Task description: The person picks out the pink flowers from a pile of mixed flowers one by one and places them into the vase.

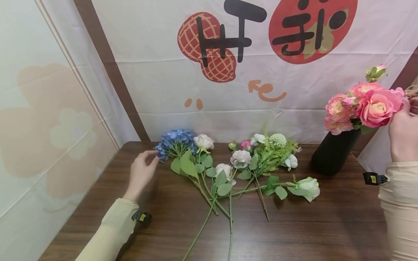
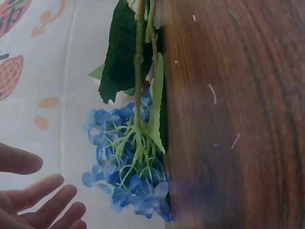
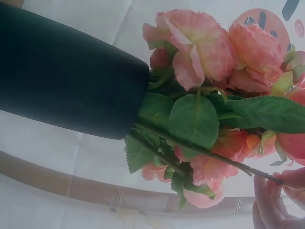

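Note:
My left hand point(image 1: 141, 174) is beside a blue hydrangea point(image 1: 177, 140) lying at the table's back left, its fingers relaxed. The left wrist view shows those fingers spread and apart from the blue petals point(image 2: 107, 176). At the right, my right hand point(image 1: 404, 135) pinches the end of a thin stem point(image 3: 209, 153) between thumb and fingers. That stem runs down into the mouth of a black vase point(image 1: 334, 154). Pink roses point(image 1: 375, 108) with green leaves fill the vase. What the held stem bears cannot be made out. The vase's mouth is partly hidden by petals.
Loose flowers lie across the wooden table point(image 1: 294, 232): white roses point(image 1: 223, 170), a greenish-white rose point(image 1: 308, 188) and a leafy bunch with a pompom bloom point(image 1: 278, 140). Several stems cross toward the front edge. A printed cloth point(image 1: 156, 83) hangs behind the table.

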Demonstrator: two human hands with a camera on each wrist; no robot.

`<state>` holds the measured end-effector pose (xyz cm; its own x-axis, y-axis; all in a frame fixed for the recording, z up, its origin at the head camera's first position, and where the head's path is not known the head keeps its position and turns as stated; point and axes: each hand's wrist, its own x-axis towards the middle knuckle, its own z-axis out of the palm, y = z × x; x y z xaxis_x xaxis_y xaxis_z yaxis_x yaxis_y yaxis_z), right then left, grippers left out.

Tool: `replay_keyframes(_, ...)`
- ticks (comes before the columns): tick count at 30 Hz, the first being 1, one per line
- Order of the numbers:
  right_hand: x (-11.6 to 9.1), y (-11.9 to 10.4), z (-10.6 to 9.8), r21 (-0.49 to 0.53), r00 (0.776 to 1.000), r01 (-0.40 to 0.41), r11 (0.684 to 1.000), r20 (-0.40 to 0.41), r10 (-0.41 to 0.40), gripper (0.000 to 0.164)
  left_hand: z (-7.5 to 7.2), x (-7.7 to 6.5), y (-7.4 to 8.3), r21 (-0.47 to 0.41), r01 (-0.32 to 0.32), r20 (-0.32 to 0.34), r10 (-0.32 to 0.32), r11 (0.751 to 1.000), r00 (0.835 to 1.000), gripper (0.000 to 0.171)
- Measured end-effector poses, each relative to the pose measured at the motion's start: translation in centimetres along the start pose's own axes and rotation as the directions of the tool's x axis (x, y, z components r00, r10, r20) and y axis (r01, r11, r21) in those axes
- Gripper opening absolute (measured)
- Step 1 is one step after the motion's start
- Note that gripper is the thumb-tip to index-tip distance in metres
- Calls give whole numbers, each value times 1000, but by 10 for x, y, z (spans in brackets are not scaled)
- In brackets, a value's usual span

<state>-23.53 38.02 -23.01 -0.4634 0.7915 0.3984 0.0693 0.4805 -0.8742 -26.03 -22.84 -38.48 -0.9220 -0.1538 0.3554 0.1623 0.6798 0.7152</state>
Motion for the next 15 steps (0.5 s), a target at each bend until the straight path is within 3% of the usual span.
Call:
replay_keyframes(8,-1,-9,0,-44,999,49,998,1,-49,36,-5,2,0,51,-2,-34,4,999,999,32)
replay_keyframes(15,0,-10,-1,-15,996,82,996,17,-82,29,-11,4,0,71,-18,-46,21,997,999,33)
